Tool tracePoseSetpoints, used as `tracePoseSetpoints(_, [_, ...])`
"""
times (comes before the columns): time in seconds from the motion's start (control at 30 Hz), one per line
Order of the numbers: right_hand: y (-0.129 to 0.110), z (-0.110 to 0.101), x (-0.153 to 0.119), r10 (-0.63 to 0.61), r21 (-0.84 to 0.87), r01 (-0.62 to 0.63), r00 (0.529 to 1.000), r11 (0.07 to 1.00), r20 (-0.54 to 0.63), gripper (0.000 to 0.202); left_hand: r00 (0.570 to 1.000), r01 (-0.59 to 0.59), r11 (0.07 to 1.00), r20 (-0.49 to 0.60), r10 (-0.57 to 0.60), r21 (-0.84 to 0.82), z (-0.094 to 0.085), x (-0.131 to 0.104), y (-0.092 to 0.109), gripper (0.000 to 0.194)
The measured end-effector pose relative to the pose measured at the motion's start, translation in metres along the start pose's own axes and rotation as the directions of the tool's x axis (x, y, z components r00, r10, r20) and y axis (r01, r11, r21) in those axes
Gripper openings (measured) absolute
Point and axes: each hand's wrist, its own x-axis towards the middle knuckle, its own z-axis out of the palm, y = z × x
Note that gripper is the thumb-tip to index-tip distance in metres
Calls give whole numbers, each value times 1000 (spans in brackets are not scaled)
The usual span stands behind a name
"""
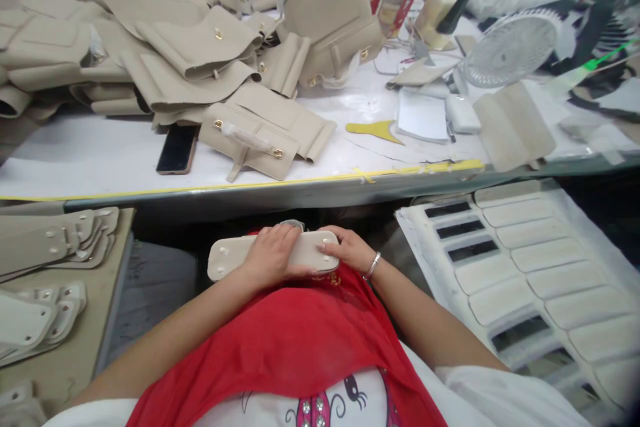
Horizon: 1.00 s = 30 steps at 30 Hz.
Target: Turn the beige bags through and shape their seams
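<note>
A long beige bag base panel [305, 252] with rounded ends and small pale studs near its corners is held level above my lap. My left hand [273, 248] lies across its middle, fingers wrapped over the far edge and thumb along the near side. On the right end, my right hand [347, 250] grips the panel, its thumb pressed on top near a stud and its other fingers hidden behind the edge. A red apron [300, 340] is right below both hands. The panel's underside does not show.
Beige bag pieces [190, 47] pile up on the white table [100, 160], beside a phone [177, 149], a yellow tool [375, 130] and a white fan [513, 47]. Stacked studded panels [45, 240] lie left; a tray of pale rounded pieces [540, 247] is at right.
</note>
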Motion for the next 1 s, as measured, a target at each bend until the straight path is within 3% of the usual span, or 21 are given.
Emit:
tracePoseSetpoints(0.2, [-2,-1,-3,-43,-91,42,999,995,-14,43,998,44,998,41,-46,39,0,7,4,57])
tracePoseSetpoints(0.47, [9,-3,-15,-95,-119,96,995,988,13,47,1000,0,999,4,0,42,1,-1,5,54])
tracePoseSetpoints(0.63, [19,-2,-14,-111,-63,109,994,992,-15,51,973,-211,973,-72,218,92,13,-3,23,89])
tracePoseSetpoints(0.8, [25,0,-17,-96,7,96,995,995,-33,51,976,-180,972,-97,195,151,20,6,47,97])
tracePoseSetpoints(0.9, [27,2,-22,-48,91,51,998,995,-37,54,974,-193,969,-88,208,154,16,2,39,99])
tracePoseSetpoints(1.0, [28,4,-28,16,225,-17,1000,974,6,50,981,-172,974,-70,183,147,7,-14,12,99])
